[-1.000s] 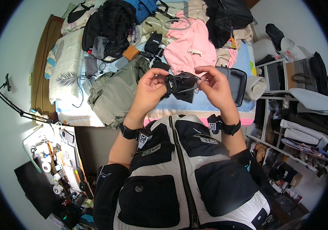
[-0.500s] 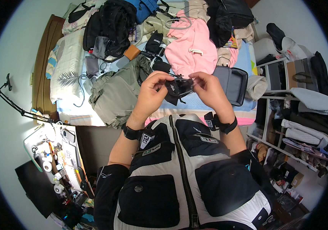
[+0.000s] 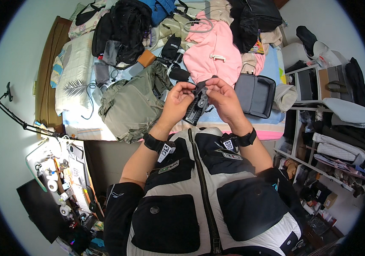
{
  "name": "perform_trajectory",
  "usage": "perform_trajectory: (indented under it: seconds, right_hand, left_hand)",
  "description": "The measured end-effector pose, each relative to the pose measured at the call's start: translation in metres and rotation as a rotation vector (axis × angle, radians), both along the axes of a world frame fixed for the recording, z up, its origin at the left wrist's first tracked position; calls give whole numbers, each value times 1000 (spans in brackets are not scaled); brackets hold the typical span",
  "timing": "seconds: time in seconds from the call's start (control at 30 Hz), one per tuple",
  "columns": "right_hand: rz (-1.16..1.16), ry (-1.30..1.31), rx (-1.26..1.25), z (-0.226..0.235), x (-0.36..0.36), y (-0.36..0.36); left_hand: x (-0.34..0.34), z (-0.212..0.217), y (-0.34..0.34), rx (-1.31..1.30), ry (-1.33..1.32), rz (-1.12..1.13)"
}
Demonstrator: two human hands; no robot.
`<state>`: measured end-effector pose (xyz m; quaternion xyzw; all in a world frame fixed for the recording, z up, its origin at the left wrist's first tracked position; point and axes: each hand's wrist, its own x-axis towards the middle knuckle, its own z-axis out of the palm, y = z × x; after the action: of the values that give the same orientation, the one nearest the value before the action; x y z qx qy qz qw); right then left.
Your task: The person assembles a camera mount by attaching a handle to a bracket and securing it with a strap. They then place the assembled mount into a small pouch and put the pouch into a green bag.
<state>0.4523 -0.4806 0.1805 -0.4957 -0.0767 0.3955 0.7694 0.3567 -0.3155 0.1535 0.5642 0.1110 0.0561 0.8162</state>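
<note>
In front of my chest, both hands hold a small black pouch [image 3: 200,86] by its upper end. A dark ribbed object [image 3: 194,112] with a round silvery detail hangs below it; I cannot tell its exact kind or whether it sits inside the pouch. My left hand [image 3: 176,102] pinches the left side with thumb and forefinger. The right side is between the fingers of my right hand [image 3: 225,102]. Left of my left hand lies an olive-green garment or bag [image 3: 127,104]. An unzipped grey case [image 3: 255,94] rests right of my right hand.
A pink garment [image 3: 214,51] spreads over the bed beyond my hands. Black pouches [image 3: 178,73], an orange-brown box [image 3: 147,58] and a black backpack [image 3: 122,34] lie left of it. Packed shelves [image 3: 318,128] stand right; a cluttered desk [image 3: 69,175] is at lower left.
The held pouch has turned from lying sideways to hanging upright, and the ribbed object now shows below it. Both hands have drawn closer together, the right moving leftward.
</note>
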Motion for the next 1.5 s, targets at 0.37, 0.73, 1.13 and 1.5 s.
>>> perform_trajectory:
  seconds: [0.37,0.73,1.13,1.5]
  right_hand:
    - [32,-546,-289,-14,-15,1]
    - [-5,-1187,-450,14,-14,4]
    - [-65,-1049,-373,2,-5,-1]
    - [276,-888,-199,7,-1,-11]
  left_hand:
    - [-15,-8,3,122,231,-257]
    - [-4,-30,-14,616,74,-14]
    - [3,-11,3,92,271,-153]
    - [-4,16,6,-132,26,-88]
